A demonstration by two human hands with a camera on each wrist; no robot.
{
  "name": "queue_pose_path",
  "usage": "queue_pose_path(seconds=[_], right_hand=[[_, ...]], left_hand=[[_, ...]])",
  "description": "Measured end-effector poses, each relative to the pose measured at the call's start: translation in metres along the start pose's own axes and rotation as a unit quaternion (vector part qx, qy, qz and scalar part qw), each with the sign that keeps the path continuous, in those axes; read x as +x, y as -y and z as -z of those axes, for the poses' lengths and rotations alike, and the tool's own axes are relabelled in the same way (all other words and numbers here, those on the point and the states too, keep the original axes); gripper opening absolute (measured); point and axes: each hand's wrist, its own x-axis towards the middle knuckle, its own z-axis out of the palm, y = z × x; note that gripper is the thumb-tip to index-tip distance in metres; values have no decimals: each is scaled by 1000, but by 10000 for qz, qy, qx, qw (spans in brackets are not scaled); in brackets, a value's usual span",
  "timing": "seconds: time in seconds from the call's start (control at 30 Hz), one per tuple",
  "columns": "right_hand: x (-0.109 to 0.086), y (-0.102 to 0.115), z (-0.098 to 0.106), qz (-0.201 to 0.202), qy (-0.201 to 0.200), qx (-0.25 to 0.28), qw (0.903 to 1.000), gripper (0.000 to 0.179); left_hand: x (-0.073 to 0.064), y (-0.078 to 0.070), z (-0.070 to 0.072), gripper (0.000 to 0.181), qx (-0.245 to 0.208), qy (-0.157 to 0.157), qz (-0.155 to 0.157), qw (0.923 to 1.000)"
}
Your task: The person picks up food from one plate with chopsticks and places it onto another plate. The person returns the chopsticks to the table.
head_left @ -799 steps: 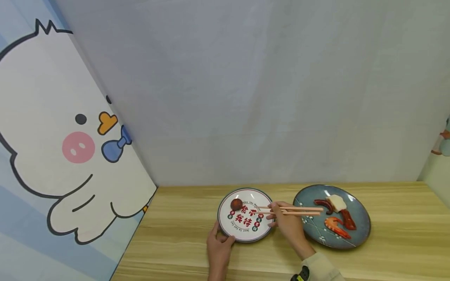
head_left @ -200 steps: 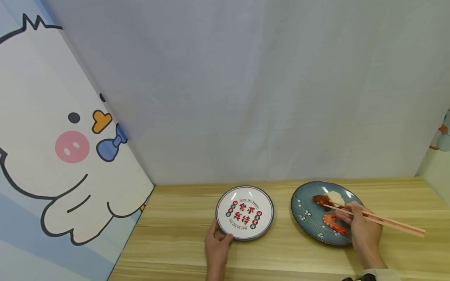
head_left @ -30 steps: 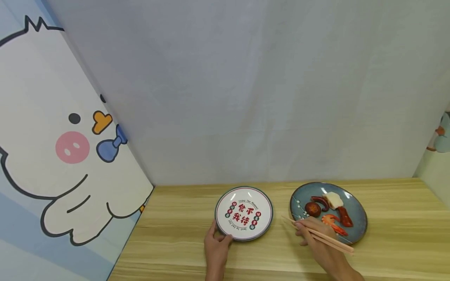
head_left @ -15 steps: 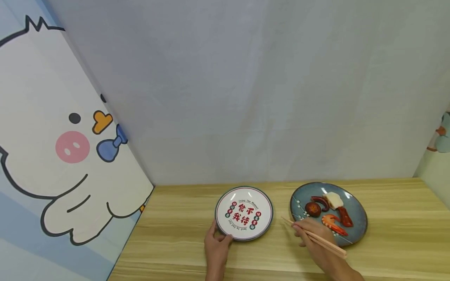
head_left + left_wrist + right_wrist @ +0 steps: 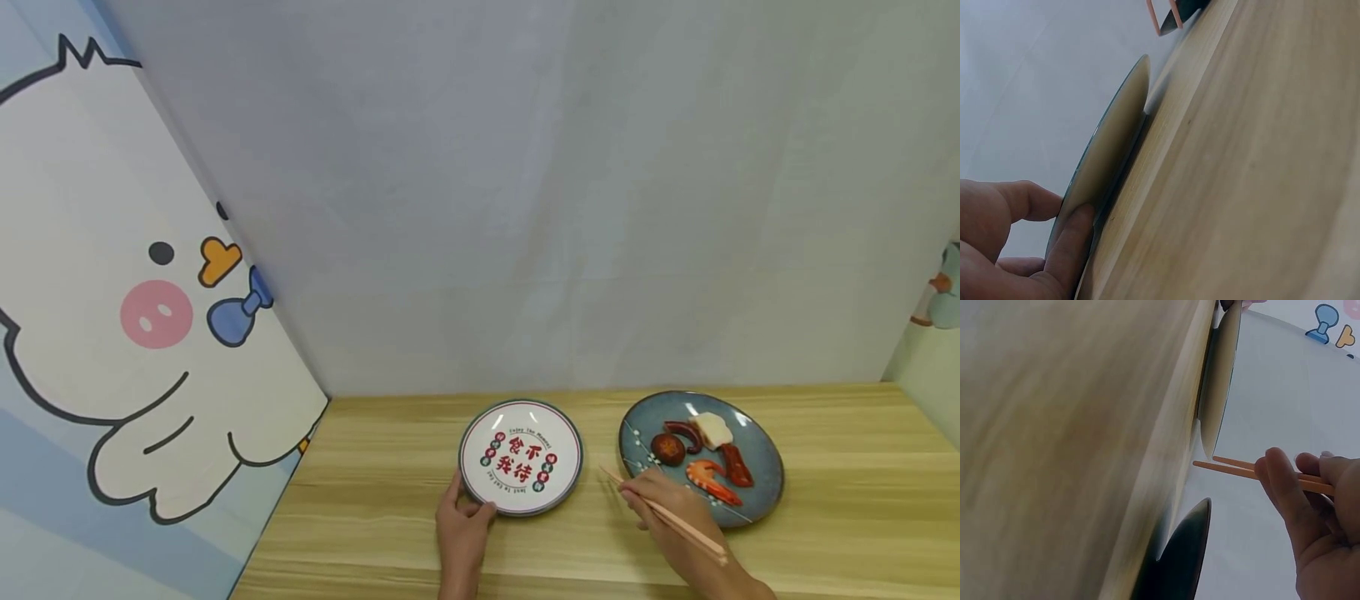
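Note:
My left hand (image 5: 463, 533) grips the near rim of a small white plate (image 5: 555, 425) with red Chinese characters. In the left wrist view its fingers (image 5: 1071, 240) lie against the plate's underside. My right hand (image 5: 671, 512) holds a pair of light wooden chopsticks (image 5: 693, 536), their tips over the table between the two plates and holding nothing. Just behind that hand is a blue oval plate (image 5: 765, 492). It bears a brown mushroom (image 5: 667, 450), an orange shrimp (image 5: 708, 479), a curled dark-red piece (image 5: 686, 433), a white piece with a brown edge (image 5: 712, 429) and a dark-red strip (image 5: 738, 467).
Both plates stand on a wood-grain table (image 5: 375, 500). A pale grey cloth (image 5: 525, 208) rises along its back edge. A panel with a cartoon figure (image 5: 97, 250) stands at the left.
The mushroom lay on the white plate in the oldest frame and now lies on the blue one. Over the last second, the chopsticks' rear ends swing left and slightly down; the left hand stays put.

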Motion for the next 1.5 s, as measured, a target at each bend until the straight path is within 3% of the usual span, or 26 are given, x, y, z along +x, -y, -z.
queue_pose_path(seconds=[0.37, 0.57, 0.9, 1.1, 1.27, 1.37, 1.5], right_hand=[[-1, -4, -2, 329, 151, -182, 9992, 13], [-1, -2, 1, 528, 305, -232, 9979, 33], [-1, -2, -2, 450, 721, -974, 9916, 25], [-1, -5, -4, 435, 767, -833, 9926, 24], [-1, -8, -6, 680, 737, -744, 9922, 26], [-2, -13, -8, 918, 713, -672, 9909, 10], [-9, -29, -17, 1254, 574, -468, 9893, 24]], left_hand=[[0, 2, 1, 86, -58, 24, -31, 10000], [1, 1, 0, 85, -34, -8, 21, 10000], [0, -1, -1, 85, 24, -32, 11, 10000], [1, -2, -1, 85, -4, -20, 61, 10000], [1, -1, -1, 85, -33, 12, -18, 10000], [1, -1, 0, 85, -22, 16, -59, 10000], [0, -1, 0, 85, 14, 9, -31, 10000]])
